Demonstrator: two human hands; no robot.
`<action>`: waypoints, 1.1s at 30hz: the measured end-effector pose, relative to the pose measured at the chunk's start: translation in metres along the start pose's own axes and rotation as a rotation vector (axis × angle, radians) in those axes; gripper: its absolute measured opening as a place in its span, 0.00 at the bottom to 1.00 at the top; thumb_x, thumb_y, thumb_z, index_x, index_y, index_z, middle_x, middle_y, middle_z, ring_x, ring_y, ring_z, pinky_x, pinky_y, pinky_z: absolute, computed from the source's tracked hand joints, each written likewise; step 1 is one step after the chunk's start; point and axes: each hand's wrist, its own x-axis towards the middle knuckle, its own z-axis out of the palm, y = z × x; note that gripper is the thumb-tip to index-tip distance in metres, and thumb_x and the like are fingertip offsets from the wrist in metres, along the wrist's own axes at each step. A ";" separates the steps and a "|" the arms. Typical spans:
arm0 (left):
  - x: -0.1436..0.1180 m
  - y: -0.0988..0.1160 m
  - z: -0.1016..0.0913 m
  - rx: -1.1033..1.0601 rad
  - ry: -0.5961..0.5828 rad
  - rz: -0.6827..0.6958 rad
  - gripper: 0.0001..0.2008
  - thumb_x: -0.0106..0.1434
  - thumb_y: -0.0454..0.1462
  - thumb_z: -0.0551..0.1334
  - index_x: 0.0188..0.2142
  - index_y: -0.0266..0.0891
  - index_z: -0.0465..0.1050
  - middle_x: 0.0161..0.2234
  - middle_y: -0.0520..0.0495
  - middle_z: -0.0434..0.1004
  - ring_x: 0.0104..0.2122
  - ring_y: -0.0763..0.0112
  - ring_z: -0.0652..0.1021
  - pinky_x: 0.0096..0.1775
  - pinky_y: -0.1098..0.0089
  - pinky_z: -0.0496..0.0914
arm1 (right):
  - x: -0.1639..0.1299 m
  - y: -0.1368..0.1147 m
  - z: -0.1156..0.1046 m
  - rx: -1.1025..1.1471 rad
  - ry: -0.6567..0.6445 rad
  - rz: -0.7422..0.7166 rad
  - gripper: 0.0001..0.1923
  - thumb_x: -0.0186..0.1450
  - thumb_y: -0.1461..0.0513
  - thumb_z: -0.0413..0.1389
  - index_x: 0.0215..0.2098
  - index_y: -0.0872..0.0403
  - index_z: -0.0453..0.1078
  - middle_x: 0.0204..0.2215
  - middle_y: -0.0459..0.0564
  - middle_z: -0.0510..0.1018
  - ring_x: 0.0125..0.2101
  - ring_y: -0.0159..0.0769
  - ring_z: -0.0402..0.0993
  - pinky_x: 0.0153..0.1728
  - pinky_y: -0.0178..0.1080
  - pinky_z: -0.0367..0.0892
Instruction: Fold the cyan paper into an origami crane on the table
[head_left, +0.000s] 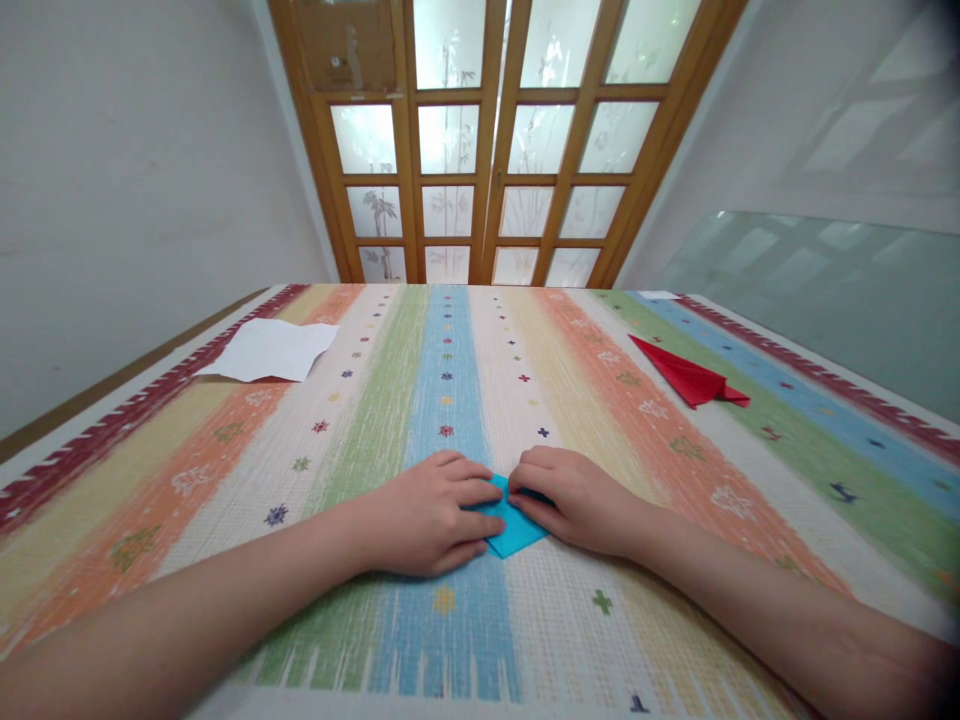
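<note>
A small folded piece of bright blue paper [514, 532] lies on the striped tablecloth, partly covered by both hands. My left hand [439, 515] rests on its left side, with the fingers stretched out flat over the paper. From the right, my right hand [574, 498] has its thumb and fingers bent together at the paper's upper right edge, pinching it. The paper's lower corner points toward me. Its far part is mostly hidden beneath the fingers.
A white sheet of paper [271, 350] lies at the far left of the tablecloth [375, 450]. On the right is a folded red paper shape [690, 375] with a long point. Wooden doors with glass panes [495, 180] stand behind the table, and a glass panel [825, 300] leans at the right.
</note>
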 end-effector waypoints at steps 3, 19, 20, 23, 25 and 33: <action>0.003 0.010 -0.001 0.045 -0.020 0.040 0.15 0.69 0.42 0.57 0.50 0.38 0.74 0.48 0.41 0.79 0.52 0.54 0.74 0.53 0.54 0.66 | 0.001 0.000 0.001 -0.005 0.008 -0.014 0.07 0.71 0.62 0.52 0.40 0.54 0.71 0.33 0.49 0.75 0.35 0.37 0.70 0.36 0.38 0.61; 0.003 0.018 0.002 0.167 0.060 0.169 0.07 0.71 0.35 0.58 0.42 0.39 0.75 0.41 0.43 0.79 0.43 0.63 0.75 0.44 0.64 0.70 | 0.001 0.001 0.004 0.053 0.104 -0.142 0.11 0.70 0.65 0.51 0.47 0.51 0.73 0.56 0.53 0.75 0.57 0.42 0.68 0.57 0.50 0.63; 0.003 0.018 0.002 0.171 0.057 0.167 0.07 0.71 0.36 0.58 0.42 0.39 0.75 0.41 0.43 0.78 0.43 0.63 0.75 0.44 0.64 0.70 | 0.001 0.002 0.005 0.057 0.088 -0.143 0.12 0.70 0.65 0.51 0.49 0.51 0.72 0.57 0.52 0.75 0.58 0.42 0.67 0.58 0.51 0.62; 0.003 0.018 0.001 0.176 0.051 0.163 0.07 0.71 0.36 0.57 0.41 0.40 0.75 0.40 0.43 0.78 0.44 0.63 0.75 0.44 0.64 0.69 | 0.001 0.002 0.004 0.065 0.051 -0.133 0.15 0.71 0.65 0.50 0.53 0.50 0.71 0.57 0.51 0.75 0.60 0.43 0.66 0.59 0.52 0.61; 0.004 0.018 0.001 0.178 0.057 0.158 0.07 0.71 0.35 0.58 0.40 0.40 0.75 0.39 0.44 0.78 0.43 0.63 0.75 0.43 0.64 0.69 | 0.001 0.000 0.002 0.078 0.051 -0.132 0.14 0.71 0.65 0.50 0.52 0.51 0.71 0.56 0.52 0.75 0.58 0.42 0.68 0.59 0.51 0.61; 0.004 0.014 -0.003 0.229 0.018 0.098 0.13 0.70 0.37 0.57 0.29 0.37 0.73 0.32 0.44 0.76 0.40 0.62 0.75 0.39 0.63 0.69 | 0.001 -0.009 -0.003 -0.016 0.113 -0.002 0.08 0.68 0.63 0.53 0.43 0.53 0.73 0.39 0.53 0.77 0.42 0.42 0.72 0.45 0.46 0.63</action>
